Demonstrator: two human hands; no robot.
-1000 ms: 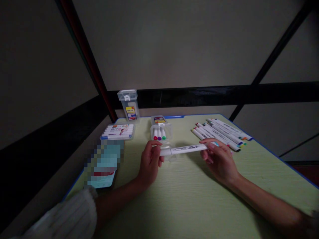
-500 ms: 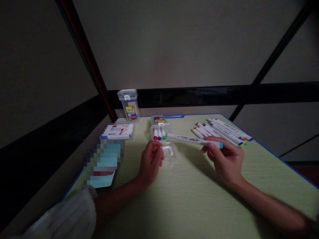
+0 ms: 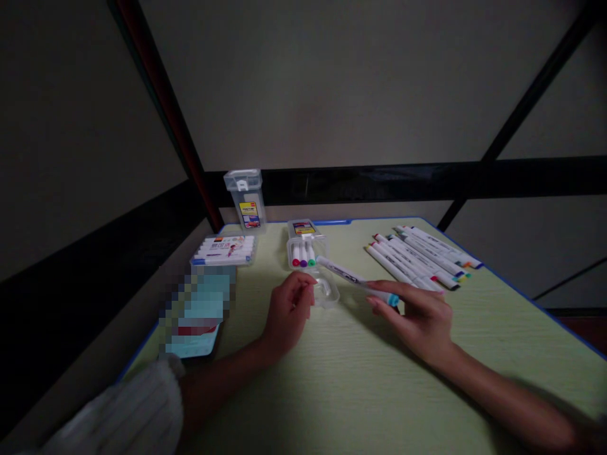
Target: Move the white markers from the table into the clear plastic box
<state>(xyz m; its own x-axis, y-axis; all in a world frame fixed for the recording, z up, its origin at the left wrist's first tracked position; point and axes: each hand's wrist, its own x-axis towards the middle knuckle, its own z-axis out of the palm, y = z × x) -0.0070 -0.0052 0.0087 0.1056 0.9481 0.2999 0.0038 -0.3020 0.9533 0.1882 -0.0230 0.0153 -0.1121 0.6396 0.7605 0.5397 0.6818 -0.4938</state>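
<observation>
My right hand (image 3: 422, 316) pinches a white marker (image 3: 348, 275) with light-blue ends, its far tip slanting up to the left. That tip is close to the front of an open clear plastic case (image 3: 288, 253), which lies on its side. Inside the case, several white markers (image 3: 303, 254) show red, purple and green ends. The case's clear lid (image 3: 329, 294) is hinged open toward me. My left hand (image 3: 287, 313) has curled fingers pressed together at the lid's left edge, which they partly hide.
Several loose white markers (image 3: 412, 256) with coloured ends lie at the right. A clear lidded case (image 3: 249, 202) stands upright at the back left. In front of it are a flat pen set (image 3: 225, 249) and a phone (image 3: 203, 316), partly pixelated. The table (image 3: 341, 385) has a blue edge.
My right hand has lowered and moved slightly left, tilting the marker so its near end drops. My left hand and the clear lid have shifted slightly to the right.
</observation>
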